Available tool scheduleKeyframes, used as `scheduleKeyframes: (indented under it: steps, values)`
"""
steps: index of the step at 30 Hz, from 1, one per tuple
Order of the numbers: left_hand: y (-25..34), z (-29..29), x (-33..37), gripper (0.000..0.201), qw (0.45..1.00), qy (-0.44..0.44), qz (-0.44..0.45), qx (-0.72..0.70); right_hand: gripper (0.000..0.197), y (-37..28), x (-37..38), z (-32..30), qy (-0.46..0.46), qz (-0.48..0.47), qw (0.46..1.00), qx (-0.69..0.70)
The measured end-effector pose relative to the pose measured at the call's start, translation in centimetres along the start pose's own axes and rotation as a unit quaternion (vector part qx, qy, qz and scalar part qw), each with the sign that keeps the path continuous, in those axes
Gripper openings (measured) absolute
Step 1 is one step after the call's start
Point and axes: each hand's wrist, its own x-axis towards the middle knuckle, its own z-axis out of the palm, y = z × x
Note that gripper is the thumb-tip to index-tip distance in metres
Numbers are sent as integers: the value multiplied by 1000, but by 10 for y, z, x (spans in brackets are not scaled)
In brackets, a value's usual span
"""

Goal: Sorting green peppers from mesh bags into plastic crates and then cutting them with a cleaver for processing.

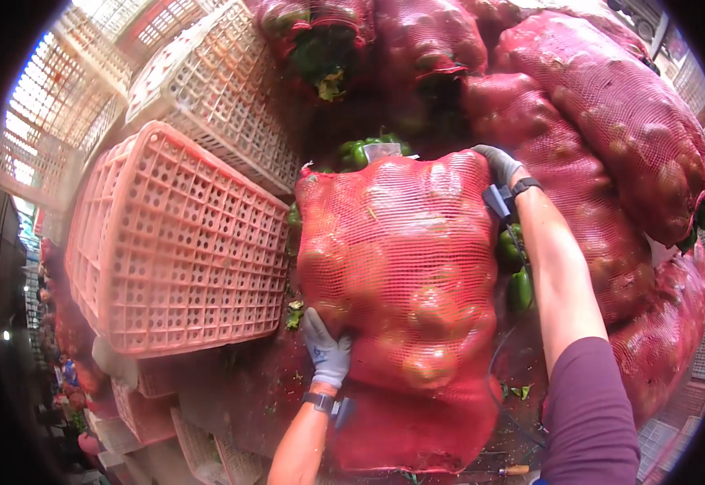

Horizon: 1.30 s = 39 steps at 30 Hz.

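A full red mesh bag (393, 267) of round produce lies in front of me, with a slack lower end. Through the netting the kind of produce is hard to tell. My left hand (326, 353), in a grey glove, grips the bag's lower left side, some fingers hidden against it. At the top right corner, my right hand (499, 165), also gloved, is closed on the netting. Green peppers (368, 152) with a white label show behind the bag's far edge. More green peppers (519, 287) lie beside its right side, under my right forearm.
An orange-pink plastic crate (195, 250) stands at left, with a pale crate (223, 97) behind it. Large stuffed red mesh sacks (611, 121) are piled at right and along the back. A wooden-handled tool (514, 470) lies near the lower edge, by a thin dark cord (494, 380).
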Motion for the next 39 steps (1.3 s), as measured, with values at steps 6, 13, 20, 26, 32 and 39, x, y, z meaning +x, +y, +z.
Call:
scheduleKeyframes:
  steps: [6,13,20,26,32,39]
  values:
    - [-11,0,0,109,1000,5,-6,-14,20,-4,-74,41,-6,-200,979,-47]
    - [-9,-9,-26,108,997,20,-47,-65,23,43,-253,149,80,-421,896,-119]
    - [-33,-67,-100,55,930,-161,-138,-300,15,219,-502,271,267,-613,655,-351]
    - [-31,-195,-28,63,959,22,137,-248,18,335,-624,300,232,-584,642,-439]
    - [185,-153,93,96,902,-345,151,-210,20,371,-657,308,253,-545,696,-392]
    - [315,-5,51,101,774,-596,126,-171,24,406,-667,229,353,-483,710,-372]
